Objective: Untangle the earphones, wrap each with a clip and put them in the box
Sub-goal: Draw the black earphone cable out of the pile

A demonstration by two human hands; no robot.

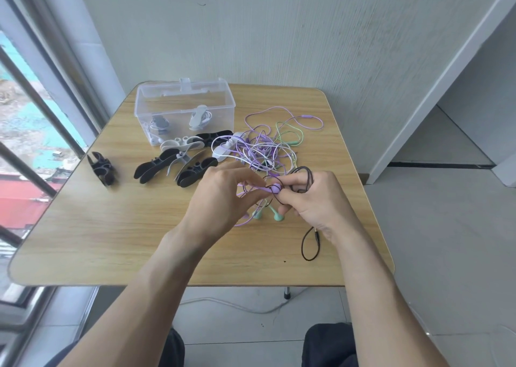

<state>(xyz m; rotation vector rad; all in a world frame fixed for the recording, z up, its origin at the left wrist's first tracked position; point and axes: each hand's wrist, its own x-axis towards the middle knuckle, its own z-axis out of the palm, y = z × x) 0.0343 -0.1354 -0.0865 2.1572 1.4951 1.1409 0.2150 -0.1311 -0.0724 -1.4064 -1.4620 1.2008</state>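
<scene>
Our left hand (223,196) and right hand (312,199) were close together, pinching a purple earbud (272,189) looped by black cord (301,176); beyond them lay the tangle (262,151), farther left the box (184,112). Pulling hard, we judged, would tighten the knot

A wooden table (111,227) stands by a window (33,132); a white cable (237,306) lies on the floor.

Bright daylight from the window (33,109) at nine o'clock. Soft, faint shadows on the table (111,227). Bent, stretched edges. Slightly blurry all over.
</scene>
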